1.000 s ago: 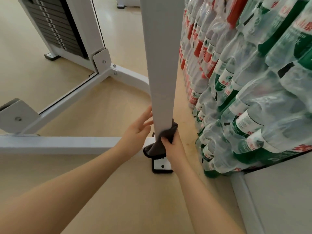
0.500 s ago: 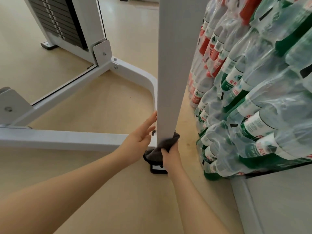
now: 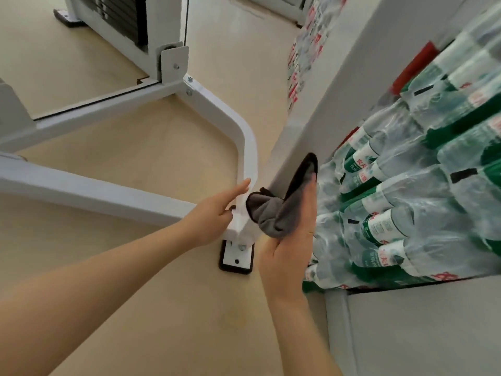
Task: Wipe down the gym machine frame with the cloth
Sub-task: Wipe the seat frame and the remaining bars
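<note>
Head view, read from nine o'clock across to three: the white painted steel frame of the gym machine (image 3: pixel 113 195) runs along the beige floor (image 3: pixel 135 147), with its black weight stack (image 3: pixel 119 20) up at eleven o'clock. The left hand (image 3: pixel 217 210) rests flat, fingers straight and released, against the frame's low joint above the black-edged foot plate (image 3: pixel 236 257). Just to its right, the right hand (image 3: pixel 291 240) presses a dark grey microfibre cloth (image 3: pixel 282 204) against the tilted white upright post (image 3: pixel 320 104), fingers extended under the cloth; whether the thumb pinches it I cannot tell. To wipe well, I judge the palm should keep the cloth spread and pressed flat, following the post's face and corners. At three o'clock, shrink-wrapped packs of green-labelled water bottles (image 3: pixel 406 199) stand very near the post, leaving little room on that side; open floor lies toward nine o'clock.
</note>
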A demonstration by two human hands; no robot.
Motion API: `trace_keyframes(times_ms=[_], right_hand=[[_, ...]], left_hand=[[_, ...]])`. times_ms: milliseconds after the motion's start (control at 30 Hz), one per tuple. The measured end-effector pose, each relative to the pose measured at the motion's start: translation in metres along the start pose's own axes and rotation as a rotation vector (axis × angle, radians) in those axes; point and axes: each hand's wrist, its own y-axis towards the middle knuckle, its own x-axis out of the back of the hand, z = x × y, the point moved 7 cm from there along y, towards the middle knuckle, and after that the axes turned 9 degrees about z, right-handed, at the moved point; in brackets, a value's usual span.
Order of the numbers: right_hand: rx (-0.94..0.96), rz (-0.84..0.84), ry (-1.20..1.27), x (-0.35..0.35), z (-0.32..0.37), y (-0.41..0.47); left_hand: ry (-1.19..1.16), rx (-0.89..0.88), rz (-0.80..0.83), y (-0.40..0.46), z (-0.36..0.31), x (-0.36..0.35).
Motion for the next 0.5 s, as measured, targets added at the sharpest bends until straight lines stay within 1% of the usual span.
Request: trace_keyframes(times_ms=[67, 100, 133, 233, 267, 333, 400, 433, 500], right_hand=[[0.305, 0.084, -0.398, -0.013, 0.027, 0.005], [0.403, 0.159, -0.596, -0.027, 0.029, 0.006], [0.434, 0.253, -0.764, -0.04, 0.024, 0.008], [0.381, 0.561, -1.238, -0.064, -0.014, 0.009], [0.37, 0.649, -1.359, -0.067, -0.027, 0.005], [0.36, 0.789, -1.528, -0.073, -0.041, -0.002], [0.394, 0.88, -1.626, -0.084, -0.043, -0.007], [0.422, 0.9, -1.634, -0.089, -0.04, -0.008], [0.529, 0.87, -1.571, -0.098, -0.026, -0.007]], left_hand=[[-0.008, 0.019, -0.062, -0.01, 0.008, 0.01], [-0.016, 0.024, -0.082, -0.016, 0.013, 0.013], [-0.016, 0.027, -0.084, -0.022, 0.018, 0.015], [0.056, 0.06, -0.008, -0.031, 0.037, 0.016], [0.073, 0.08, 0.016, -0.031, 0.044, 0.016], [0.063, 0.119, 0.022, -0.031, 0.057, 0.019], [0.03, 0.156, -0.007, -0.028, 0.07, 0.021], [0.021, 0.172, -0.009, -0.027, 0.077, 0.018], [0.028, 0.183, 0.036, -0.019, 0.088, 0.007]])
